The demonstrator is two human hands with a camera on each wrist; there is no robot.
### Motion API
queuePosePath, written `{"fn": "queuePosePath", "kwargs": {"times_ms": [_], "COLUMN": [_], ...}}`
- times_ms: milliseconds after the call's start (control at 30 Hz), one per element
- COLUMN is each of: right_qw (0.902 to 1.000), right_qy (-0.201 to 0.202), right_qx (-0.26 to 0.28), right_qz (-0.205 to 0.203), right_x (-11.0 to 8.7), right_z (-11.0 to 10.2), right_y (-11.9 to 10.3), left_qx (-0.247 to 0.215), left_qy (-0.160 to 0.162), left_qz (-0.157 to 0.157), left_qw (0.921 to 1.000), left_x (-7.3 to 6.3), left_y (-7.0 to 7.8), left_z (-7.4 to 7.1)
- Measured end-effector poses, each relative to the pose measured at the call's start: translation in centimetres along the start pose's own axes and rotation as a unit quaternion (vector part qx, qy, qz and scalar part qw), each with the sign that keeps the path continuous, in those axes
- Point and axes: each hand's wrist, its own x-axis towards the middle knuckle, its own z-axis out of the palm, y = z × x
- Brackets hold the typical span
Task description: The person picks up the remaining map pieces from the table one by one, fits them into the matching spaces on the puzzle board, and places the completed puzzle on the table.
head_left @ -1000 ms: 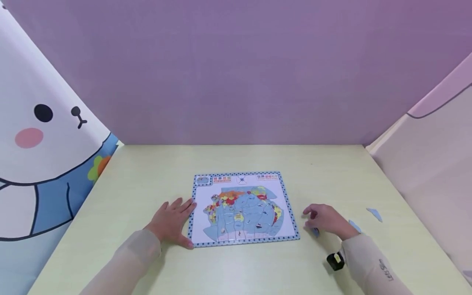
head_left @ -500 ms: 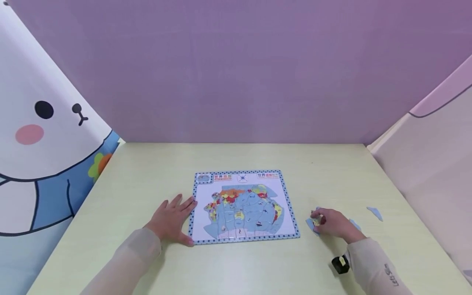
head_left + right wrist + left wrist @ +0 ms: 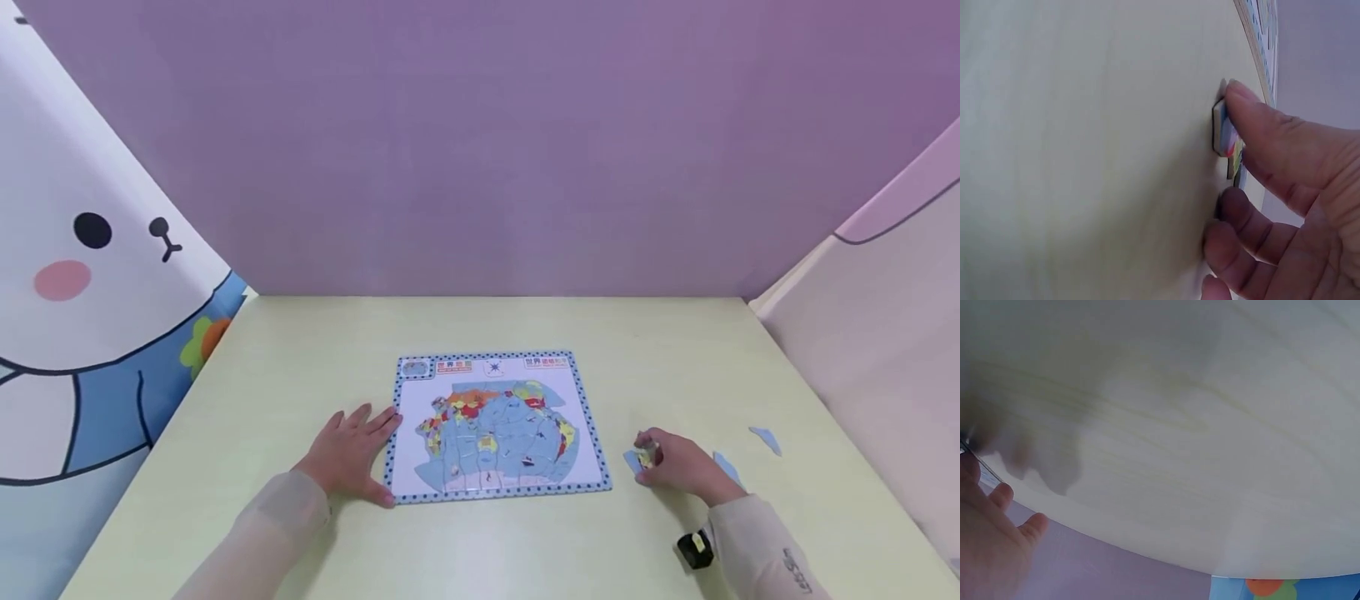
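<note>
A world-map jigsaw puzzle (image 3: 502, 433) lies on the table, with blue sea and colourful land pieces inside a white board edged in dotted blue. My left hand (image 3: 348, 454) rests with spread fingers at the board's left edge. Right of the board, my right hand (image 3: 678, 462) pinches a blue and yellow puzzle piece (image 3: 634, 461) between thumb and fingers, low over the table. In the right wrist view the thumb lies along the puzzle piece (image 3: 1225, 131), and part of it is hidden. The left wrist view catches only part of the left hand (image 3: 994, 544).
A blue puzzle piece (image 3: 766, 440) lies to the right on the pale table (image 3: 525, 546). Another blue piece (image 3: 726, 467) sits beside the right wrist, partly covered. A purple backdrop (image 3: 487, 150) rises behind the table, with printed cloth (image 3: 112, 317) at the left.
My right hand has drawn slightly right, and its fingers have come together on the puzzle piece, now visible between them. The left hand has stayed at the board's edge.
</note>
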Motion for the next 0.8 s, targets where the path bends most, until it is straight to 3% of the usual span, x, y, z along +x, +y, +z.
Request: {"fn": "queuePosePath", "kwargs": {"times_ms": [300, 533, 800], "right_qw": [0.9997, 0.9994, 0.9999], "right_qy": [0.0, 0.015, 0.004], "right_qx": [-0.025, 0.0, 0.013], "right_qz": [0.008, 0.03, 0.002], "right_x": [0.0, -0.1, 0.2], "right_z": [-0.1, -0.8, -0.7], "right_y": [-0.4, 0.0, 0.2], "left_qx": [-0.007, 0.007, -0.008], "left_qy": [-0.019, -0.027, -0.026], "left_qz": [-0.009, -0.008, -0.017], "left_qw": [0.9998, 0.9996, 0.9995], "left_x": [0.1, 0.3, 0.0], "left_y": [0.3, 0.7, 0.6], "left_z": [-0.4, -0.5, -0.5]}}
